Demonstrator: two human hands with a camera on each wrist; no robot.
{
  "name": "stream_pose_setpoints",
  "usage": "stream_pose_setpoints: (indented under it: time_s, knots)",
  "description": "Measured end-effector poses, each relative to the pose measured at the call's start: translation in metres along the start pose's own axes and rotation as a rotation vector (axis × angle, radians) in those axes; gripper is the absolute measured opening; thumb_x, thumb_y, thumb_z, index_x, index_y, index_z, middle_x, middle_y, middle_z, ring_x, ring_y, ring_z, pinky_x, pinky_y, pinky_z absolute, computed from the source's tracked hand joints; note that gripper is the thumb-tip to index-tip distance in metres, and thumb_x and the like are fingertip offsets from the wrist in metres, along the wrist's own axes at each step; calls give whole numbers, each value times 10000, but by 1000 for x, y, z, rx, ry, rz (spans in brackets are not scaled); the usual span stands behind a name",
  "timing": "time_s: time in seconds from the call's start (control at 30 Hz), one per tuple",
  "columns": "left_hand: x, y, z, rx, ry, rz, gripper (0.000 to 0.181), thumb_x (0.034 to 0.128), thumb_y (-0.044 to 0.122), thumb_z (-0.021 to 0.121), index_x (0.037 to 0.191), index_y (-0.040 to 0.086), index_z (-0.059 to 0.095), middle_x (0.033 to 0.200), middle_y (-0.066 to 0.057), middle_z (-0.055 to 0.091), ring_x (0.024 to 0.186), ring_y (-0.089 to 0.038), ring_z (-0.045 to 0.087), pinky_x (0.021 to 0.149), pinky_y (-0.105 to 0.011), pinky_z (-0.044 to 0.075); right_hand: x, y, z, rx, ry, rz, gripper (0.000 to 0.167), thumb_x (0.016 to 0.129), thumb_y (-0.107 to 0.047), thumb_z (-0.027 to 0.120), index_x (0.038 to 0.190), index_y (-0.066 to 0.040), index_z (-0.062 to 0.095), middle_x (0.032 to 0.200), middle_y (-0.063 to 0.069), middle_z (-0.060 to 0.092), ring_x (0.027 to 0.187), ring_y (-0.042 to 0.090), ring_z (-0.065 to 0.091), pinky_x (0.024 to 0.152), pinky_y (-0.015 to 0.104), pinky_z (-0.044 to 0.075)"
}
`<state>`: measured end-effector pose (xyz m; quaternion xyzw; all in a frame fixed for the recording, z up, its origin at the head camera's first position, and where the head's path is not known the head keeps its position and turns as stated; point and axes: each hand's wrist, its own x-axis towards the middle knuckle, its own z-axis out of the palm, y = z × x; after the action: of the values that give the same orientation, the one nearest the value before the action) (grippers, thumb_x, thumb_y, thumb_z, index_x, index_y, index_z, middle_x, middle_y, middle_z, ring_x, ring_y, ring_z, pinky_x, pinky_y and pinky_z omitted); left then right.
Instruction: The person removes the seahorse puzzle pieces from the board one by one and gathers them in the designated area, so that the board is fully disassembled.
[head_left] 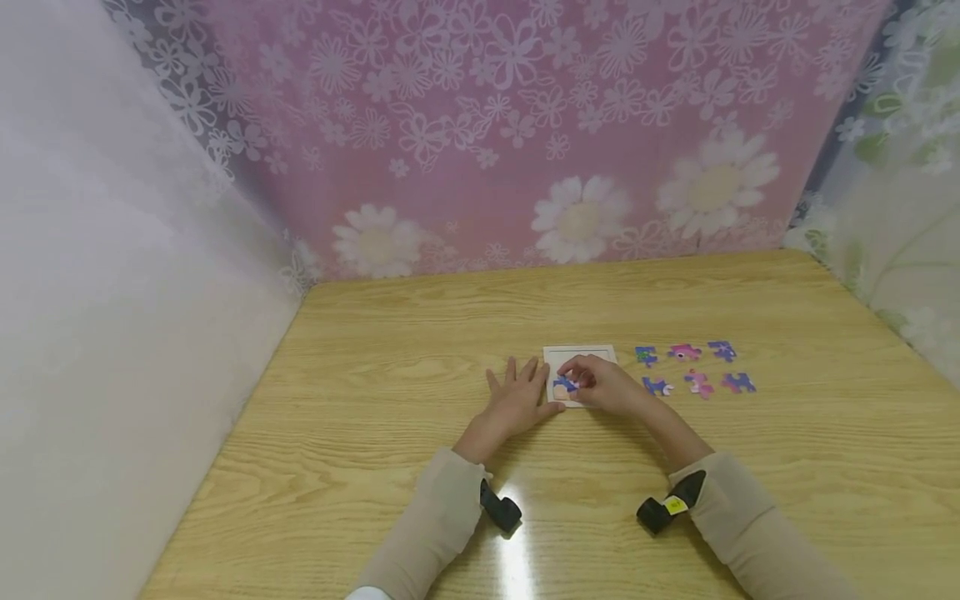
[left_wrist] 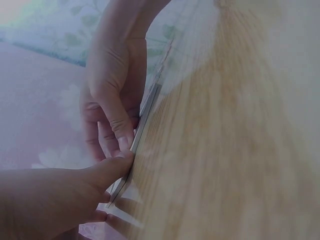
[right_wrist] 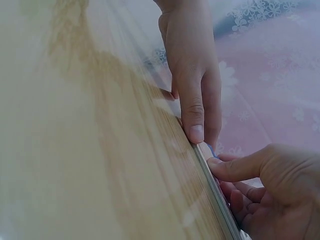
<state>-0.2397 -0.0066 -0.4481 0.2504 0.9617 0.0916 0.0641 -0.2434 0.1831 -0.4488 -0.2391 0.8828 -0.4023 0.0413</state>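
Observation:
A white puzzle tray (head_left: 555, 354) with a raised rim lies flat on the table. At its left side rests my left hand (head_left: 516, 404), fingers spread and straight, the thumb against the tray's near edge. My right hand (head_left: 606, 387) reaches over the tray from the right. Its curled thumb and fingers pinch a blue and peach puzzle piece (head_left: 564, 388) in the lower left corner, partly covering it. From the left wrist view, the tray edge (left_wrist: 145, 120) appears side-on between both hands. In the right wrist view the left thumb (right_wrist: 196, 131) touches that edge.
Right of the tray, several loose puzzle pieces lie in two rows, among them a pink piece (head_left: 683, 352) and a blue-purple piece (head_left: 739, 382). The wooden table (head_left: 360, 375) meets a pink flowered cloth (head_left: 465, 208) behind and a pale wall (head_left: 150, 292) on the left.

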Motion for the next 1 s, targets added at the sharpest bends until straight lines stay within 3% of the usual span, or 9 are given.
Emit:
stream_pose_setpoints:
  time_s: [0.37,0.7,0.83,1.0]
  knots:
    - [1,-1,1,-13,-2,-9,729,893,570,438,1462,149,263,1497,-93,195,1339,-410,79,963,-669,70,1,-2,0,81,10,-14,300,788,41,673,1055,-26,553,898,99,535,782,220,533,678,347,454]
    - [0,0,-3,-4,-5,-15,726,892,569,443,1458,144,276,1494,-93,209,1338,-409,96,962,-666,95,3,-5,-2,47,28,-8,246,804,50,617,1021,-57,570,872,60,599,789,212,567,682,364,467]
    - [-1,1,-5,0,-13,-14,730,891,570,441,1459,145,272,1496,-94,202,1340,-407,91,963,-665,94,3,-4,-3,56,39,17,232,808,43,609,1015,-57,578,865,61,612,791,215,587,691,372,479]
    - [-3,2,-3,-12,-25,-13,725,891,563,451,1458,147,274,1496,-96,199,1341,-406,84,967,-662,90,0,-3,-3,143,39,62,229,829,49,605,1043,-24,567,888,96,609,798,234,601,671,353,488]
